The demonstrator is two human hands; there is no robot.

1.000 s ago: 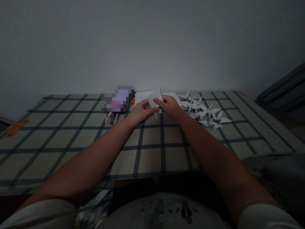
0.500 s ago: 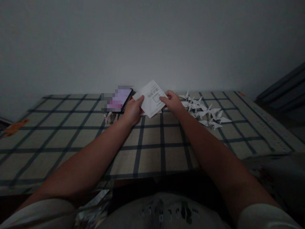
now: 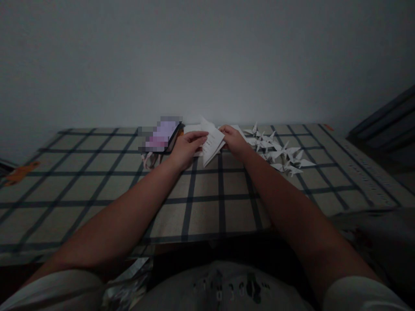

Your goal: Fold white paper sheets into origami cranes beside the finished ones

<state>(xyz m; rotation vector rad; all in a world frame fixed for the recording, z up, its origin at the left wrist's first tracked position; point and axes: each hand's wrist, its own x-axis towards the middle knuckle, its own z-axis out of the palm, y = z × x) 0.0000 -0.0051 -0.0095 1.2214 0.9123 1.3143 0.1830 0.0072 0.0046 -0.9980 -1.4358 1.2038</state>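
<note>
Both my hands hold one white square of printed paper (image 3: 212, 144) at the far middle of the checked bedsheet (image 3: 201, 190). My left hand (image 3: 185, 149) pinches its left side, thumb on top. My right hand (image 3: 234, 140) grips its right side with curled fingers. The paper is bent along a fold, its lower corner pointing down at the sheet. More white sheets (image 3: 194, 128) lie flat just behind it.
A phone (image 3: 160, 136) with a lit screen lies left of my hands, with a small pale cord (image 3: 149, 160) beside it. Several white folded paper cranes (image 3: 279, 151) are scattered to the right. A wall rises right behind. An orange scrap (image 3: 19, 172) lies far left.
A second ago the paper was a folded shape; half a second ago it was spread open and raised. Now it is lowered and bent into a fold again.
</note>
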